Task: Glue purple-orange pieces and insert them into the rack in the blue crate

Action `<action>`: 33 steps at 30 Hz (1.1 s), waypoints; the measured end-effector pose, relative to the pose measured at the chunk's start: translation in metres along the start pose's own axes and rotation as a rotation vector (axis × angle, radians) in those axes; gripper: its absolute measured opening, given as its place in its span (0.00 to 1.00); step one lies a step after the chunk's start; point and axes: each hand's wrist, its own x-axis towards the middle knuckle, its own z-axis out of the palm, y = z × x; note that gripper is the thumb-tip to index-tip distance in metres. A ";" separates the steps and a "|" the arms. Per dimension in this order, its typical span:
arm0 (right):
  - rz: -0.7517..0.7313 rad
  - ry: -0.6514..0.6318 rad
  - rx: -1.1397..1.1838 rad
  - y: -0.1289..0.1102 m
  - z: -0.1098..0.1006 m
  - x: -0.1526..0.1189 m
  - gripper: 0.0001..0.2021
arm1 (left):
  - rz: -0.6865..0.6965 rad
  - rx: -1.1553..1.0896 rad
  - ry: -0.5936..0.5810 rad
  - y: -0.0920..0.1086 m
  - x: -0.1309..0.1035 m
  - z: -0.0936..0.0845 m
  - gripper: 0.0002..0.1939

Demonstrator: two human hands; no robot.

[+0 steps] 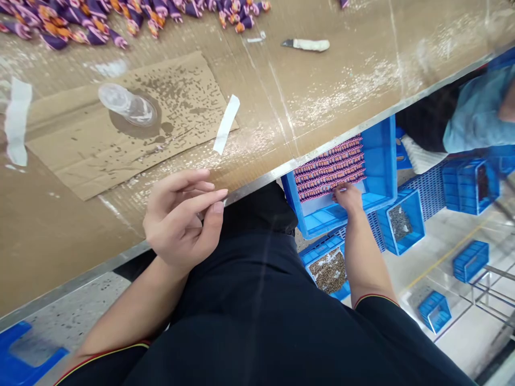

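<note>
My left hand (185, 217) is raised just above the table's front edge, its fingers loosely extended and apart, with nothing visible between them. To the right, my right hand (346, 197) reaches into a blue crate (380, 161). Its fingers are closed at the lowest row of small purple, pink and orange twisted pieces (330, 169), which lie in neat rows on a white sheet. What those fingers pinch is too small to make out. Beyond my left hand, a clear plastic cup (139, 110) stands on a wet, spotted cardboard sheet (72, 155).
More purple and orange pieces (92, 21) are heaped along the table's far side. A knife with a wrapped handle (309, 45) lies nearer the middle. Blue bins (402, 222) stand on the right. Another person's light blue clothing (475, 118) shows at the right.
</note>
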 end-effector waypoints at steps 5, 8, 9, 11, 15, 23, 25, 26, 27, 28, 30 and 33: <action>0.107 0.002 0.047 -0.009 0.002 0.000 0.10 | -0.001 -0.022 0.005 0.000 0.000 0.000 0.18; 0.141 -0.006 0.079 -0.014 -0.002 -0.001 0.08 | -0.004 -0.024 0.009 0.000 -0.001 0.000 0.17; 0.149 -0.010 0.090 -0.016 -0.003 -0.001 0.07 | -0.002 -0.023 0.006 0.000 -0.001 0.000 0.16; 0.159 -0.016 0.113 -0.018 -0.006 -0.003 0.07 | -0.002 -0.018 0.003 0.000 -0.001 0.000 0.16; 0.163 -0.029 0.160 -0.017 -0.010 -0.006 0.07 | -0.006 -0.015 0.013 0.000 -0.001 0.002 0.15; 0.189 -0.036 0.208 -0.014 -0.012 -0.007 0.07 | -0.010 -0.012 -0.038 0.001 0.000 -0.002 0.15; 0.178 -0.030 0.210 -0.014 -0.011 -0.006 0.05 | -0.007 -0.008 -0.036 0.001 -0.001 -0.002 0.16; 0.170 -0.026 0.210 -0.014 -0.011 -0.005 0.05 | -0.005 -0.010 -0.023 0.000 -0.001 -0.001 0.16; 0.163 -0.023 0.211 -0.013 -0.010 -0.004 0.05 | -0.003 -0.012 -0.006 -0.001 -0.002 0.000 0.15; 0.157 -0.021 0.212 -0.013 -0.010 -0.004 0.05 | -0.004 -0.014 0.008 -0.002 -0.003 0.001 0.15; 0.154 -0.017 0.218 -0.010 -0.010 -0.003 0.05 | -0.010 -0.010 0.015 -0.003 -0.005 0.003 0.13; 0.165 -0.018 0.227 -0.006 -0.009 -0.003 0.09 | -0.033 0.008 0.015 -0.005 -0.007 0.003 0.10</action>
